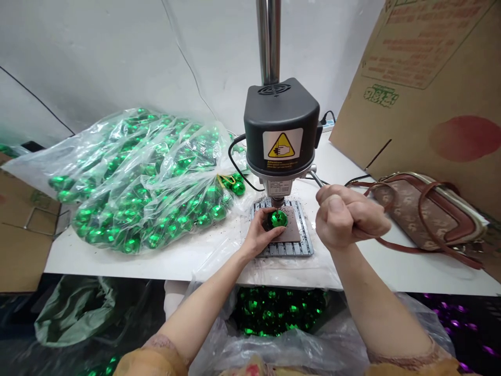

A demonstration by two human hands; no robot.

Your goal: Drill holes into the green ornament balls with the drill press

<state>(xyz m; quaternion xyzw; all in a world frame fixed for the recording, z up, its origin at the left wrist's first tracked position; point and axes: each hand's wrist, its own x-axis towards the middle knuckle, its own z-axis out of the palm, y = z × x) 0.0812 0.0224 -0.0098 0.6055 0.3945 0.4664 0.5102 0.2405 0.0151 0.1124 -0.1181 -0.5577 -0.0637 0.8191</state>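
Observation:
My left hand (261, 231) grips a shiny green faceted ball (279, 220) between thumb and fingers. The ball rests on a square brown board (294, 233) that lies on the slotted metal base (309, 245) of a small drill press (282, 117). Directly over the ball is the chuck (277, 201), and the bit appears to reach the ball's top. On the right, my right hand (348, 216) is closed in a fist around the press's feed lever (318, 179). Dark shavings are scattered about the base.
Left on the white table (183, 265) lies a big clear bag of green balls (148, 183). An open bag of green balls (279, 310) sits below the table edge. A handbag (434, 211) and a cardboard box (426, 89) stand right; purple balls (456, 324) show lower right.

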